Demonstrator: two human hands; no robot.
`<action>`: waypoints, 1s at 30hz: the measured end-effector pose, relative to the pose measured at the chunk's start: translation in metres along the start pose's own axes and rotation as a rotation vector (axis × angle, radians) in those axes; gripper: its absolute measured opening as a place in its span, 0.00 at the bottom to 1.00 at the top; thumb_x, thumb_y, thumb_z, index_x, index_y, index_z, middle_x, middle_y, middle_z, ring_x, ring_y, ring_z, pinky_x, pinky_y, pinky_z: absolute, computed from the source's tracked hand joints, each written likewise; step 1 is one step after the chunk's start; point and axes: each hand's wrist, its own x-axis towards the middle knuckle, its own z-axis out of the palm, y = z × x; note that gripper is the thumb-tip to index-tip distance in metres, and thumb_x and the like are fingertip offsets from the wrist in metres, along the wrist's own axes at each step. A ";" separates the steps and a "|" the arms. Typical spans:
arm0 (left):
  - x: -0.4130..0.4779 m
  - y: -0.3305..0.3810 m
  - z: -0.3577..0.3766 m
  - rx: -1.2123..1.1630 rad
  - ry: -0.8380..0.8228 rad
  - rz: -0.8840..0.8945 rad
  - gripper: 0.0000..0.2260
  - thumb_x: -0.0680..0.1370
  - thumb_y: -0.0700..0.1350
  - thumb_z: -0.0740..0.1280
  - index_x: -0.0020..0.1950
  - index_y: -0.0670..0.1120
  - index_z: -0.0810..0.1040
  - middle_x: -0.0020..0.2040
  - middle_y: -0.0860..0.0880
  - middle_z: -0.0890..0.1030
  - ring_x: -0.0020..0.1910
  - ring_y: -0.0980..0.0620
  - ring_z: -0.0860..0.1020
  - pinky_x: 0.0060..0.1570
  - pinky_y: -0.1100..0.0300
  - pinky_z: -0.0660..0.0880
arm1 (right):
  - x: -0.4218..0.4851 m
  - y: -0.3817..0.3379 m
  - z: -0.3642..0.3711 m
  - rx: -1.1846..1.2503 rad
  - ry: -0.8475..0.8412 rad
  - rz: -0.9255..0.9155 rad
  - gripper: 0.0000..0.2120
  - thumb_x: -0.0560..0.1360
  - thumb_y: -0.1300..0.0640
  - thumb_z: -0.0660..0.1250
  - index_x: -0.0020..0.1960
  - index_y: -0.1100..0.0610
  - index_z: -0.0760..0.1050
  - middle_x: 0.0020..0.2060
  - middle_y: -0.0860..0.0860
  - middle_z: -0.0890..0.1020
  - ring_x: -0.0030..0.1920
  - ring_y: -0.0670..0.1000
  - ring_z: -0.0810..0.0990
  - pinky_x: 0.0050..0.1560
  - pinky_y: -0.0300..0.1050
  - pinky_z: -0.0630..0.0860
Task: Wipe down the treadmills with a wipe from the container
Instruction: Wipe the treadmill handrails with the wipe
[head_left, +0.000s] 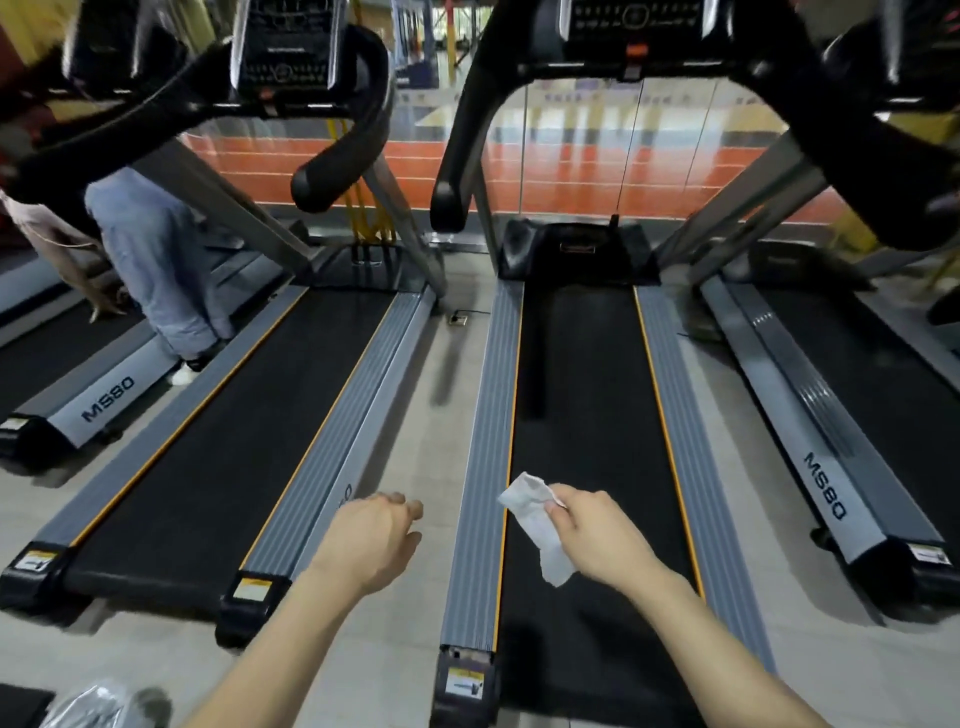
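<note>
A gym with a pale grey floor (415, 395) holds a row of treadmills facing a glass wall (571, 156), with orange-red track lanes beyond it. A crumpled white wipe (535, 525) hangs in the air above the near end of the middle treadmill's black belt (576, 374), close to that belt's left orange edge line. The right hand (597, 535) pinches the wipe's upper part between thumb and curled fingers; one corner sticks up to the far left of the fingers and the rest dangles near and below them. The left hand (371, 540) is just to the left, apart from the wipe, held over the strip of floor between two machines with its fingers loosely curled and nothing in it. A grey ribbed side rail (480, 467) runs between the two hands. The black-belted treadmill on the left (234, 415) has small yellow-and-white warning labels (251, 590) on its near end caps, their print too small to read. "MS80" is written on the grey side rail of the treadmill on the right (826, 486) and again on the far-left treadmill (108, 399). A person in blue jeans (156, 270) stands at far left. A shiny grey thing (98, 701) at the near left corner is too blurred to identify.
</note>
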 end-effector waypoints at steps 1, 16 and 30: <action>0.028 -0.007 -0.007 -0.005 0.022 -0.008 0.16 0.86 0.56 0.60 0.72 0.54 0.76 0.65 0.51 0.81 0.63 0.46 0.81 0.56 0.51 0.80 | 0.022 0.001 -0.009 0.004 0.012 -0.015 0.15 0.86 0.49 0.55 0.44 0.52 0.71 0.33 0.54 0.78 0.30 0.48 0.71 0.32 0.48 0.65; 0.397 -0.093 -0.220 -0.566 0.650 -0.287 0.18 0.86 0.56 0.60 0.73 0.49 0.74 0.68 0.46 0.76 0.67 0.43 0.76 0.62 0.45 0.76 | 0.336 -0.029 -0.191 0.238 0.253 -0.031 0.16 0.85 0.53 0.57 0.45 0.63 0.72 0.35 0.57 0.77 0.34 0.52 0.72 0.34 0.49 0.64; 0.537 -0.106 -0.233 -0.646 0.634 -0.628 0.21 0.89 0.50 0.49 0.80 0.63 0.66 0.54 0.55 0.86 0.47 0.49 0.83 0.50 0.47 0.78 | 0.643 -0.124 -0.217 0.162 0.010 -0.827 0.22 0.90 0.49 0.52 0.82 0.49 0.68 0.85 0.48 0.58 0.86 0.46 0.47 0.85 0.50 0.48</action>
